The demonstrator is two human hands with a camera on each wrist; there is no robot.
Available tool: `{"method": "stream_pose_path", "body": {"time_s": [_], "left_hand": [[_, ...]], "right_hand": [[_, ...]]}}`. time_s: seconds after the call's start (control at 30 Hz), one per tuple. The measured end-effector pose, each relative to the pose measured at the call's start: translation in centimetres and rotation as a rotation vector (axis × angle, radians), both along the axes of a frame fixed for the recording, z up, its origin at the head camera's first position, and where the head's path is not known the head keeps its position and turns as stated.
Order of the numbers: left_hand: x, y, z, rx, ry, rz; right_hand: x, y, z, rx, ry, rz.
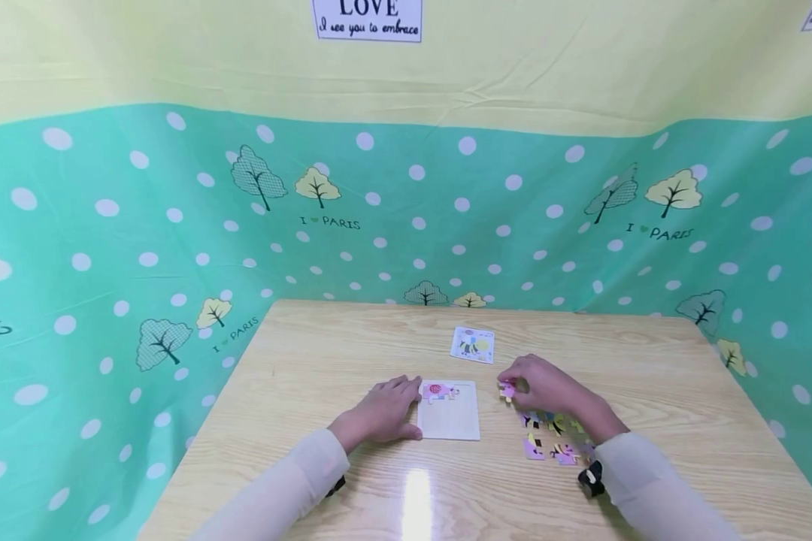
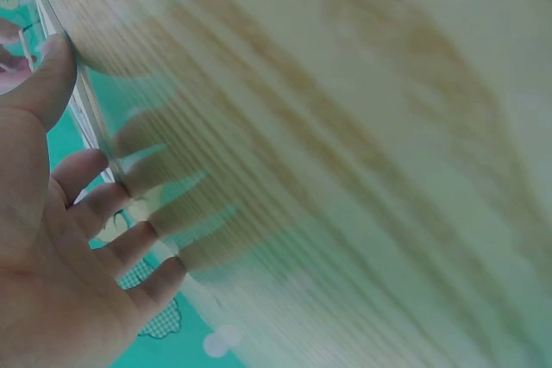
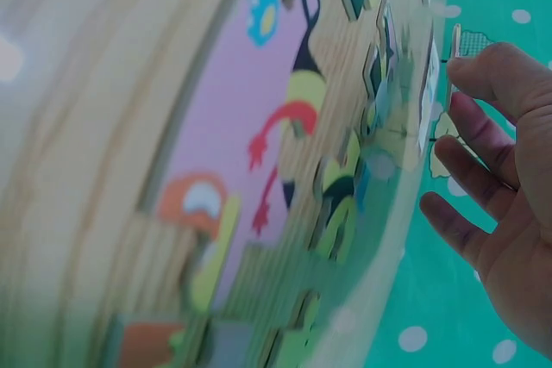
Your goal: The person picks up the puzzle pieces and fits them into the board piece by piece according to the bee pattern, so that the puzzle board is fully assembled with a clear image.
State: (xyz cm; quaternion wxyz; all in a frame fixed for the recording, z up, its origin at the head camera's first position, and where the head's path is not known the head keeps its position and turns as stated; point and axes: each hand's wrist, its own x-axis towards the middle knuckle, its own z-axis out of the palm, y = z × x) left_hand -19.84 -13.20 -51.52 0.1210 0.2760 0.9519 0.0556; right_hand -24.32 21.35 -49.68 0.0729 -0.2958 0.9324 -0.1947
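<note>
A square wooden puzzle board point(image 1: 449, 418) lies on the table, with pink pieces point(image 1: 437, 391) in its upper left part. My left hand point(image 1: 387, 409) rests against the board's left edge, its fingers near the upper corner and its thumb near the lower one. In the left wrist view the thumb point(image 2: 53, 84) lies along the thin edge. My right hand point(image 1: 544, 385) pinches a pink puzzle piece point(image 1: 507, 391) just right of the board. That piece shows only as a thin edge in the right wrist view, by the thumb point(image 3: 487, 75).
Several loose puzzle pieces point(image 1: 534, 446) lie below the right hand, partly under its forearm. Behind the board is a small picture card point(image 1: 473, 345) with a bee. A polka-dot curtain point(image 1: 440, 218) stands behind the wooden table point(image 1: 352, 338).
</note>
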Motion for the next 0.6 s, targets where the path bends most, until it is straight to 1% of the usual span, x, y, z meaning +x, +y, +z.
{"method": "stream_pose_path", "body": {"time_s": [0.17, 0.33, 0.6], "left_hand": [[0.0, 0.1, -0.2, -0.004, 0.0, 0.003], [-0.2, 0.0, 0.0, -0.004, -0.001, 0.004], [-0.3, 0.0, 0.1, 0.009, -0.013, 0.002]], "right_hand": [[-0.1, -0.7, -0.2, 0.02, -0.006, -0.007], [-0.4, -1.5, -0.1, 0.012, -0.023, -0.01], [-0.6, -2.9, -0.2, 0.019, -0.008, 0.027]]}}
